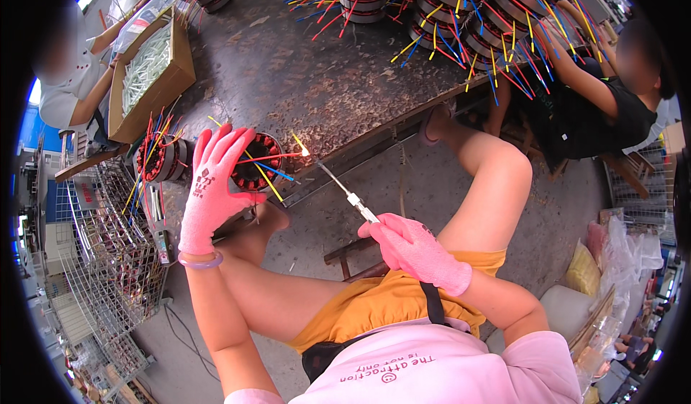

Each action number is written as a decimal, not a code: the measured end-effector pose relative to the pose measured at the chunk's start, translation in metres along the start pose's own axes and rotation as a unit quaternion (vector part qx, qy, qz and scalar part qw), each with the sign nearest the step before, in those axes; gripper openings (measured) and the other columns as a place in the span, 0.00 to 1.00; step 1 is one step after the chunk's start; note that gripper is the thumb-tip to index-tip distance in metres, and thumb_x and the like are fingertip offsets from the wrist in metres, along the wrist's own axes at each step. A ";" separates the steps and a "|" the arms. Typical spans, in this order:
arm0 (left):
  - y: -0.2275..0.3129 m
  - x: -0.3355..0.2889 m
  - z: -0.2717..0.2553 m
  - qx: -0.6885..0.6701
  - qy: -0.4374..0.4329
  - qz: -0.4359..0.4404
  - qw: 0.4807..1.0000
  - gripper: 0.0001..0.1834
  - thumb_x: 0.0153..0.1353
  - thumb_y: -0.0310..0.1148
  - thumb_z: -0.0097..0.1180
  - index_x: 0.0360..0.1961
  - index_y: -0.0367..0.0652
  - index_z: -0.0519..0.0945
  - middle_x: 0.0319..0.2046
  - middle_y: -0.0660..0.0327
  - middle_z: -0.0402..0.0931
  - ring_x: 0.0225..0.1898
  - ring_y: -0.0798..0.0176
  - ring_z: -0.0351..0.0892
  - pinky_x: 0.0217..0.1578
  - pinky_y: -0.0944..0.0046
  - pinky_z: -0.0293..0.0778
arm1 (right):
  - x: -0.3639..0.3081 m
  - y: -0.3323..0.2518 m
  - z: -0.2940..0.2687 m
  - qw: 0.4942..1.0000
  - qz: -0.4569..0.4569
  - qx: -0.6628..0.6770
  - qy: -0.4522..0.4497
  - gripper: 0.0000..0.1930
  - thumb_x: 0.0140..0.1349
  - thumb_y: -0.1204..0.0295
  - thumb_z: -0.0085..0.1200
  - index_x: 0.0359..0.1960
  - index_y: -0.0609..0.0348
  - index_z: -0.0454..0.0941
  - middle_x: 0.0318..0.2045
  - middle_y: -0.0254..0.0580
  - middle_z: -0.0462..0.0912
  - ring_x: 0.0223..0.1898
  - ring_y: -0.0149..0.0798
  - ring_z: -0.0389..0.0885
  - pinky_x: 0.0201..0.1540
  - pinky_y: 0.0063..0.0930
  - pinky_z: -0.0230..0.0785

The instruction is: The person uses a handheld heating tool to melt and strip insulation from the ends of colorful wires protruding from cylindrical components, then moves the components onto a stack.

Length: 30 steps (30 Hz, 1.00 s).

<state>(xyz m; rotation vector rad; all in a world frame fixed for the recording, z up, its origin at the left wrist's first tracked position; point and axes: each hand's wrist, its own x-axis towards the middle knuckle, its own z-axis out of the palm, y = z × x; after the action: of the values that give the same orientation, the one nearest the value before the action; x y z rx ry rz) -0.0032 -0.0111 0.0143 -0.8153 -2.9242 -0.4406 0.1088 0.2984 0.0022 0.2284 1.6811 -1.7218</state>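
Both my hands wear pink gloves. My left hand [214, 181] grips a motor stator [253, 172] with dark red windings near the table edge, its fingers laid over the upper side and its thumb below. Red, blue and yellow lead wires stick out to the right from that stator. In my right hand [417, 249] is a slim torch [354, 199] with a thin metal tube, its fingers wrapped round the pale handle. A small bright flame [305, 152] glows at the tube's tip, right by the end of the red wire [277, 155].
Another wired stator [162, 158] lies left of my left hand. An open carton [155, 80] of white tubes stands at the table's left edge. Stacked stators [461, 15] with loose wires crowd the far side of the worn table [288, 73]. Co-workers sit left and right; wire baskets [101, 260] stand at left.
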 end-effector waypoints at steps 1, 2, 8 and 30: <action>0.000 0.000 0.000 0.001 0.000 0.001 1.000 0.53 0.29 0.34 0.76 0.64 0.46 0.71 0.62 0.56 0.70 0.70 0.47 0.60 0.73 0.43 0.48 | 0.000 0.001 0.000 1.000 -0.001 0.001 0.000 0.14 0.74 0.64 0.44 0.45 0.63 0.76 0.21 0.29 0.68 0.19 0.22 0.64 0.25 0.22 0.61; 0.000 0.000 0.000 0.001 0.000 0.002 1.000 0.53 0.29 0.34 0.76 0.64 0.46 0.71 0.62 0.56 0.70 0.70 0.47 0.60 0.73 0.43 0.48 | 0.001 0.003 0.000 1.000 -0.001 0.003 0.000 0.14 0.74 0.64 0.44 0.45 0.63 0.76 0.21 0.29 0.68 0.19 0.23 0.64 0.25 0.22 0.61; 0.001 0.000 0.000 0.002 0.002 0.004 1.000 0.52 0.29 0.34 0.76 0.64 0.45 0.71 0.62 0.56 0.70 0.69 0.47 0.60 0.73 0.44 0.48 | 0.002 0.001 0.000 1.000 -0.014 -0.006 -0.009 0.13 0.73 0.65 0.44 0.44 0.62 0.76 0.20 0.30 0.69 0.19 0.23 0.65 0.25 0.23 0.63; 0.004 0.002 -0.003 0.022 -0.004 0.003 1.000 0.52 0.30 0.36 0.76 0.64 0.44 0.71 0.60 0.55 0.72 0.68 0.48 0.62 0.73 0.44 0.48 | 0.005 0.004 0.002 1.000 -0.017 0.022 0.006 0.15 0.74 0.63 0.44 0.45 0.62 0.77 0.16 0.28 0.65 0.16 0.22 0.61 0.20 0.21 0.53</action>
<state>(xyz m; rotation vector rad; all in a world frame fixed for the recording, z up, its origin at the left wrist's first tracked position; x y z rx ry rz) -0.0026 -0.0076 0.0180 -0.8211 -2.9281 -0.3732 0.1082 0.2956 -0.0037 0.2324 1.6661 -1.7876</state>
